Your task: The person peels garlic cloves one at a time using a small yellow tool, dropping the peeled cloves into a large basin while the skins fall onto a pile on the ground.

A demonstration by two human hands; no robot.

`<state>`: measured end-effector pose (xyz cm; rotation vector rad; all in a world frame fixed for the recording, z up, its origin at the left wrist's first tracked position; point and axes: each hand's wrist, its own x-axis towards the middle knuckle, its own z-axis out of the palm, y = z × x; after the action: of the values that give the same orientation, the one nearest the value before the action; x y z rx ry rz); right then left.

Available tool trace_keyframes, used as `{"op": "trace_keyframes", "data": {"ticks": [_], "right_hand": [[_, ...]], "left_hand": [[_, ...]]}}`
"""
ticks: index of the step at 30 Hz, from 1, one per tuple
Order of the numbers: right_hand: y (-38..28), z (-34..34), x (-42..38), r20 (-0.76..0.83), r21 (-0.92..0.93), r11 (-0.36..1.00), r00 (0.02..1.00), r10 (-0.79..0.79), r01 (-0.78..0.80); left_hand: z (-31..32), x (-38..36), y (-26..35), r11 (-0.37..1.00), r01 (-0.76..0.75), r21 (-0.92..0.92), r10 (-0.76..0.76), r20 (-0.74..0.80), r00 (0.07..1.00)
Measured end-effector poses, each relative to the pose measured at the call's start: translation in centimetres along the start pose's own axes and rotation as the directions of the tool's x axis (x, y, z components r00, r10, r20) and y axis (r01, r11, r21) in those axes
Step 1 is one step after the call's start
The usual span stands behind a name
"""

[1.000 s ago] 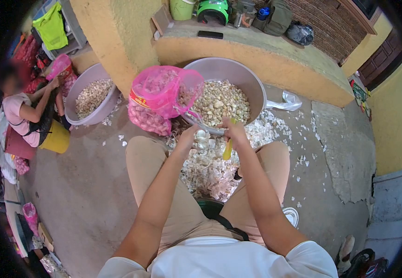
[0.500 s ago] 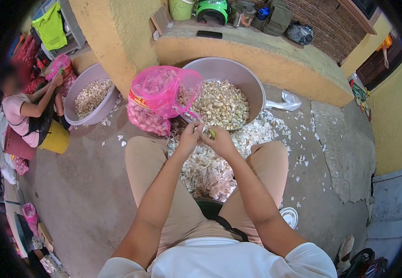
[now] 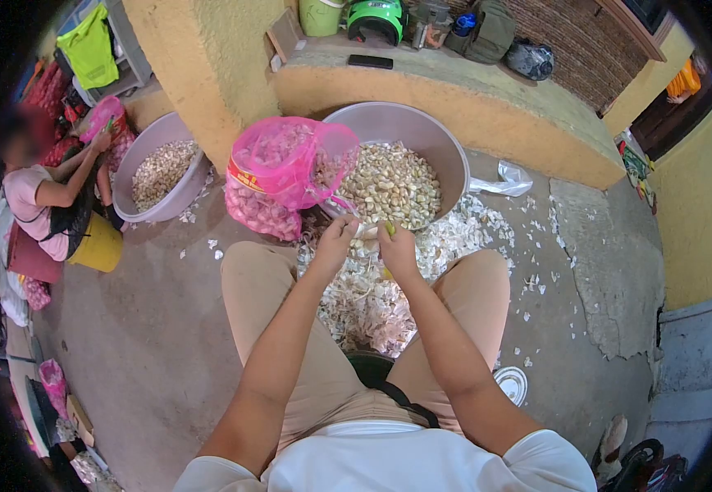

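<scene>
My left hand (image 3: pixel 340 238) is closed, its fingertips pinched on a pale garlic clove (image 3: pixel 356 229) that is mostly hidden. Closed around a small green-handled knife (image 3: pixel 390 229) is my right hand (image 3: pixel 400 249); the blade is hard to make out. Both hands are above a heap of papery garlic skins (image 3: pixel 364 295) between my knees. Just beyond them stands a large grey-purple basin (image 3: pixel 452 156) with many garlic cloves (image 3: pixel 397 184) inside. A pink mesh bag (image 3: pixel 270 176) full of garlic leans against the basin's left side.
At left, a seated person (image 3: pixel 52 189) works beside another basin (image 3: pixel 126 205) of garlic. A yellow pillar (image 3: pixel 208 74) and a ledge (image 3: pixel 471 115) bound the far side, with a phone (image 3: pixel 370 61) and green helmet (image 3: pixel 376 20) on it. A white lid (image 3: pixel 512 384) lies near my right knee.
My hands have drawn slightly apart. The right hand has shifted a little to the right and turned with the knife, while the left hand stays almost in place.
</scene>
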<state>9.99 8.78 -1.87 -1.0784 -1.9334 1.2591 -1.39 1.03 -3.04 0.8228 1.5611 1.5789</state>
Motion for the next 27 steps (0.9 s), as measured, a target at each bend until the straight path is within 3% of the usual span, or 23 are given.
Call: {"op": "trace_keyframes", "data": {"ticks": [3,6,9,12,15,18,21,24,26,27], "right_hand": [[-0.5,-0.2,0.1,0.097,0.233,0.937,0.965,0.243,-0.259],[0.3,-0.2,0.4,0.165,0.393,0.845,0.932,0.324,-0.363],[-0.3,-0.5,0.2,0.163,0.347,0.878,0.943,0.29,-0.33],[-0.8,-0.8,0.0,0.178,0.187,0.935,0.947,0.269,-0.301],[-0.6,-1.2,0.1,0.304,0.591,0.664,0.889,0.343,-0.458],[-1.0,-2.1,0.4,0.442,0.659,0.497,0.826,0.351,-0.564],[-1.2,-2.3,0.4,0.427,0.661,0.487,0.82,0.382,-0.571],[-0.6,-2.5,0.7,0.429,0.541,0.617,0.818,0.382,-0.572],[-0.7,-3.1,0.5,0.368,0.179,0.89,0.867,0.334,-0.419],[-0.8,-3.4,0.4,0.349,-0.026,0.951,0.889,0.298,-0.308]], "left_hand": [[-0.1,0.1,0.1,0.997,0.048,-0.062,-0.049,-0.02,0.999],[0.0,0.0,0.3,0.997,0.038,-0.074,-0.039,-0.013,0.999],[0.1,0.1,-0.1,1.0,-0.005,0.0,0.005,-0.047,0.999],[0.1,0.1,-0.1,0.993,-0.044,0.107,0.052,-0.064,0.997],[0.0,0.3,-0.1,0.994,0.004,0.11,0.004,-0.077,0.997],[-0.1,0.3,0.0,0.984,-0.039,0.172,0.057,-0.101,0.993],[-0.2,0.2,0.1,0.994,-0.063,0.089,0.068,-0.051,0.996],[-0.3,0.3,0.9,0.997,0.07,-0.015,-0.071,-0.069,0.995],[-0.8,0.4,0.5,0.98,0.068,-0.186,-0.085,-0.085,0.993],[-1.0,0.6,0.3,0.961,0.065,-0.27,-0.093,-0.091,0.992]]}}
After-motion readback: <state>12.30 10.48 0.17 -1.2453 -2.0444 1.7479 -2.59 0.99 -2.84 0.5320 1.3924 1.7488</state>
